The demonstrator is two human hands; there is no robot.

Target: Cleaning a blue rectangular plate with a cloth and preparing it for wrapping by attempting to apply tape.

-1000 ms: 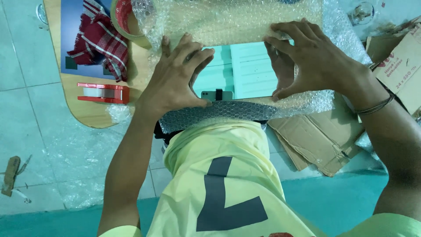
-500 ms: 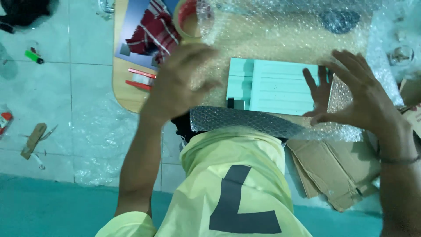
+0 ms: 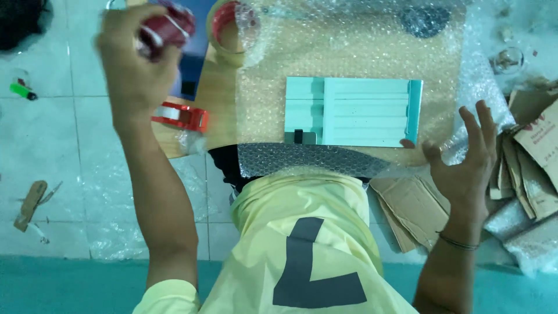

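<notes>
A pale teal flat box (image 3: pixel 354 113) lies on a sheet of bubble wrap (image 3: pixel 349 52) spread over a low wooden board (image 3: pixel 218 116). My left hand (image 3: pixel 136 55) is raised at the upper left. Its fingers curl over a red plaid item on a blue package (image 3: pixel 192 67), and blur hides whether they grip it. My right hand (image 3: pixel 465 160) hovers open with fingers spread just right of the box's lower right corner, over the wrap's edge. My yellow shirt (image 3: pixel 302 232) fills the lower middle.
A tape roll with a red core (image 3: pixel 229 23) and a red tape dispenser (image 3: pixel 183 116) sit on the board's left part. Folded cardboard pieces (image 3: pixel 415 206) pile on the tiled floor at right. A green lighter (image 3: pixel 23 92) and a small tool (image 3: pixel 32 203) lie at left.
My left hand has left the box and swung up and left to the red plaid package. My right hand has come off the box and moved down to the right, open.
</notes>
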